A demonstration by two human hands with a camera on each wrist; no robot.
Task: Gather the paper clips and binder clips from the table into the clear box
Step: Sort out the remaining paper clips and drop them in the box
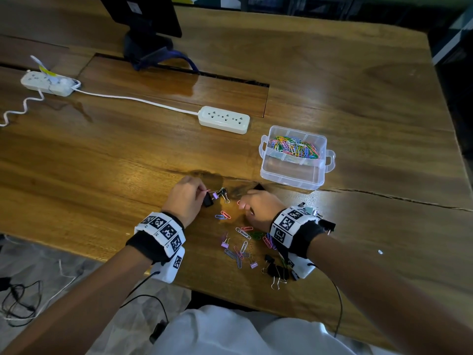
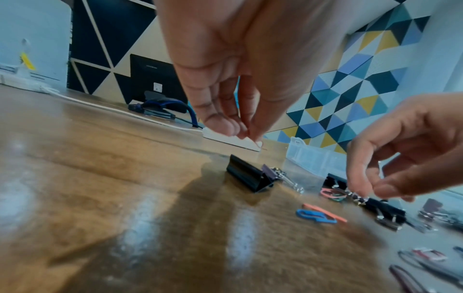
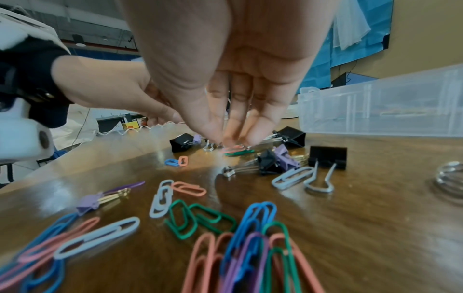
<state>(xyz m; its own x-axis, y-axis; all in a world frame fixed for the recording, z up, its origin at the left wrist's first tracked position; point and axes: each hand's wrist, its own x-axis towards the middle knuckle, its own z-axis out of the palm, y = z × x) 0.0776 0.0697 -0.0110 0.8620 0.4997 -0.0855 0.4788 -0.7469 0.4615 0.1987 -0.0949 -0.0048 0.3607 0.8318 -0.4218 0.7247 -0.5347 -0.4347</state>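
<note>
The clear box (image 1: 291, 179) stands right of centre, its far compartment full of coloured paper clips (image 1: 295, 147). My left hand (image 1: 203, 192) (image 2: 246, 133) pinches a thin pink paper clip (image 1: 207, 190) just above a black binder clip (image 1: 207, 201) (image 2: 248, 176). My right hand (image 1: 242, 204) (image 3: 231, 139) points down, thumb and fingertips closing on a pink paper clip (image 3: 234, 148) that lies on a green one. Loose paper clips (image 1: 243, 242) (image 3: 200, 218) and binder clips (image 1: 277, 271) are scattered between my wrists. The box (image 3: 375, 111) is to the right of that hand.
A white power strip (image 1: 224, 119) lies behind the hands, left of the box. A second strip (image 1: 46, 83) with cables sits far left. A monitor stand (image 1: 146, 44) is at the back. The table's near edge (image 1: 230, 298) runs close below the clips.
</note>
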